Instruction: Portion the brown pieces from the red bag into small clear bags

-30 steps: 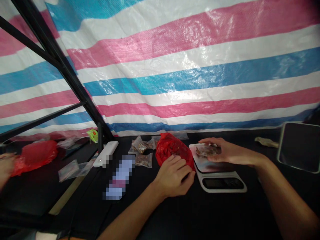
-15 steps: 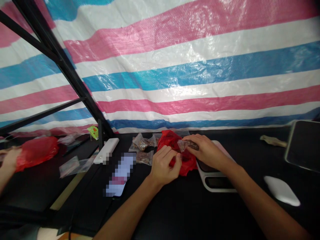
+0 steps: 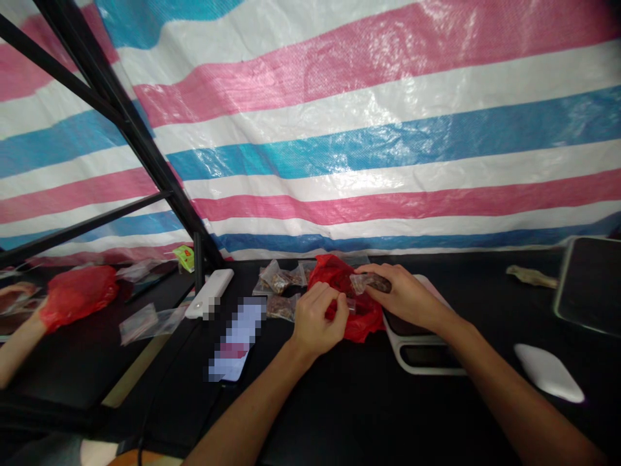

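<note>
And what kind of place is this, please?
Probably a makeshift workspace, perhaps a stall or tent: striped plastic sheeting hangs behind a black table with a white scale and small filled bags.

A makeshift, stall-like workspace, with striped tarpaulin [image 3: 339, 149] walling black tabletops [image 3: 369, 414] and metal framing [image 3: 145, 158].
</note>
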